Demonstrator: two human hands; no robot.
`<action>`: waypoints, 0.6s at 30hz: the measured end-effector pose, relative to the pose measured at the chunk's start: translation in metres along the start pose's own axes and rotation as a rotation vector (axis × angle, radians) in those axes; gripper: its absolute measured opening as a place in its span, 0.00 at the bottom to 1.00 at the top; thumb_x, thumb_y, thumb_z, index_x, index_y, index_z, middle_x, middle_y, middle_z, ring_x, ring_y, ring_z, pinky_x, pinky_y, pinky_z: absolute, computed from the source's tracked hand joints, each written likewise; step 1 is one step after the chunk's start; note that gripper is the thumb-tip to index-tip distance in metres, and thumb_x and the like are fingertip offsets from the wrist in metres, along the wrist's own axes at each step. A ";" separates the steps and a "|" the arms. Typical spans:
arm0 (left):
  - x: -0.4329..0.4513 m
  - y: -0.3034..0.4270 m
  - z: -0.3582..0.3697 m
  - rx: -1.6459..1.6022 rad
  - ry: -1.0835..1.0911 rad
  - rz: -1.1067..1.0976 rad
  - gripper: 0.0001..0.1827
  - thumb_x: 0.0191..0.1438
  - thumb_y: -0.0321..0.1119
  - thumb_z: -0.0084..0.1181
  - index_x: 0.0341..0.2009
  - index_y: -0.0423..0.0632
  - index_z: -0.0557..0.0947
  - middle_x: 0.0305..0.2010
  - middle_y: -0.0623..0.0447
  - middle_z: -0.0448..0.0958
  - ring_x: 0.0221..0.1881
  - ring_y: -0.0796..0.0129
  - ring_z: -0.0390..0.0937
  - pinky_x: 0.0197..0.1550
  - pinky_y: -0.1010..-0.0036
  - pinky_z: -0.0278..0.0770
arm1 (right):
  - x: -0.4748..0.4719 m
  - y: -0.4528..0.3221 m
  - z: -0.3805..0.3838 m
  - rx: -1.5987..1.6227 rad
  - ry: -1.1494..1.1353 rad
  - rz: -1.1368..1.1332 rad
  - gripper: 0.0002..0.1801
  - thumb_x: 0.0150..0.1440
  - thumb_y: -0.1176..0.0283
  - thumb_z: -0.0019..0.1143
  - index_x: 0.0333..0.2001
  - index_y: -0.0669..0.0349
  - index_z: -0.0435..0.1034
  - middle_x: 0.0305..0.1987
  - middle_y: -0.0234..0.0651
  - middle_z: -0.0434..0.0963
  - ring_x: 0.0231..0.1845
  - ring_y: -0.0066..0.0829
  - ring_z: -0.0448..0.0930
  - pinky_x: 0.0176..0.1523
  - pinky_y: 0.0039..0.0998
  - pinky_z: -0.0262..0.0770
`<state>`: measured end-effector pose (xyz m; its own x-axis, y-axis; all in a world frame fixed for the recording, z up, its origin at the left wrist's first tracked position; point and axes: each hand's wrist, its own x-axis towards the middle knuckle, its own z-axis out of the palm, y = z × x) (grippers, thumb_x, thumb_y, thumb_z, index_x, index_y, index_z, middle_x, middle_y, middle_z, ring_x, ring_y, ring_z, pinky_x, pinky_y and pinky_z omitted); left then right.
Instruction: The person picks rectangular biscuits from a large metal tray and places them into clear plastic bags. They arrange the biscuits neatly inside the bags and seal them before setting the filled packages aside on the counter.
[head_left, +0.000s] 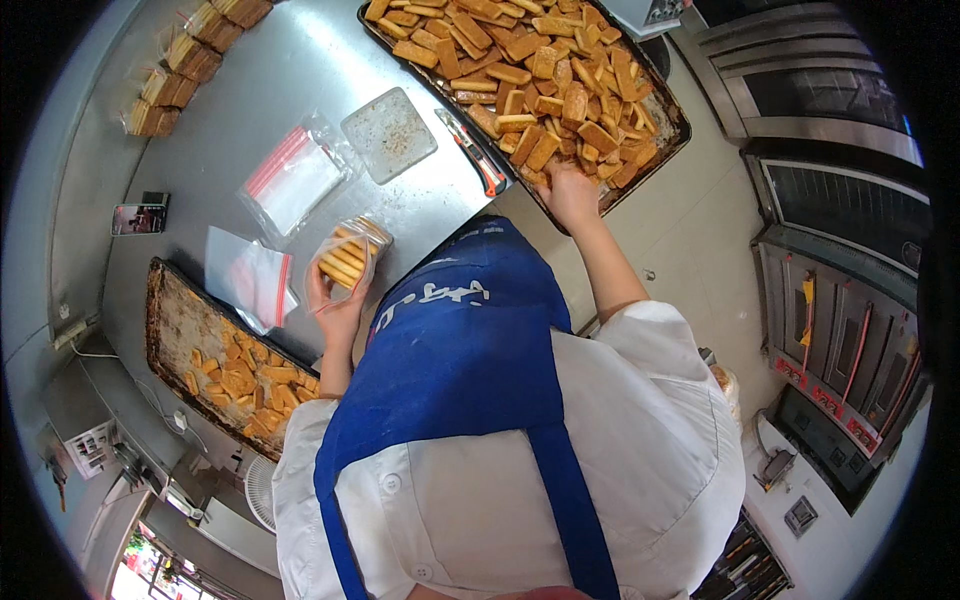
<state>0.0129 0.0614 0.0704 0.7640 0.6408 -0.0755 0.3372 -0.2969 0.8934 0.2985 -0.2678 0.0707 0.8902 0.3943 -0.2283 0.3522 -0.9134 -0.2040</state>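
My left hand holds a clear plastic bag with a stack of baked biscuit sticks showing at its mouth. At the upper right, my right hand reaches into the near corner of a large dark baking tray heaped with golden-brown rectangular biscuits. Its fingertips are partly hidden among the biscuits, so I cannot tell whether they grip one. Between the hands lie a stack of red-edged zip bags, a square metal plate and a utility knife. More zip bags lie left of my left hand.
A second baking tray with fewer biscuits is at the lower left. Several filled bags line the back of the steel table. A phone stands near the wall. Ovens stand at the right across the floor.
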 end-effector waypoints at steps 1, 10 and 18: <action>0.000 -0.002 0.000 0.003 0.005 0.004 0.52 0.41 0.32 0.80 0.69 0.43 0.63 0.66 0.46 0.67 0.65 0.58 0.69 0.66 0.60 0.70 | 0.001 0.003 0.003 -0.013 0.004 -0.010 0.19 0.54 0.57 0.66 0.44 0.58 0.77 0.40 0.46 0.83 0.42 0.48 0.84 0.45 0.45 0.80; -0.002 -0.020 0.000 -0.054 0.019 0.026 0.53 0.41 0.32 0.80 0.69 0.43 0.63 0.67 0.46 0.68 0.65 0.58 0.68 0.65 0.60 0.69 | 0.007 0.082 -0.002 0.962 -0.570 0.393 0.17 0.60 0.58 0.63 0.43 0.60 0.78 0.32 0.30 0.82 0.25 0.23 0.78 0.30 0.28 0.74; -0.002 -0.013 0.001 -0.056 0.033 0.032 0.52 0.41 0.32 0.80 0.69 0.42 0.63 0.66 0.45 0.68 0.65 0.59 0.69 0.65 0.62 0.69 | -0.002 0.067 -0.022 1.893 -0.774 0.313 0.22 0.72 0.59 0.43 0.59 0.63 0.69 0.51 0.35 0.80 0.41 0.21 0.78 0.39 0.22 0.74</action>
<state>0.0070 0.0632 0.0584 0.7547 0.6552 -0.0330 0.2811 -0.2775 0.9187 0.3268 -0.3321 0.0784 0.3907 0.6939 -0.6048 -0.8721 0.0687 -0.4845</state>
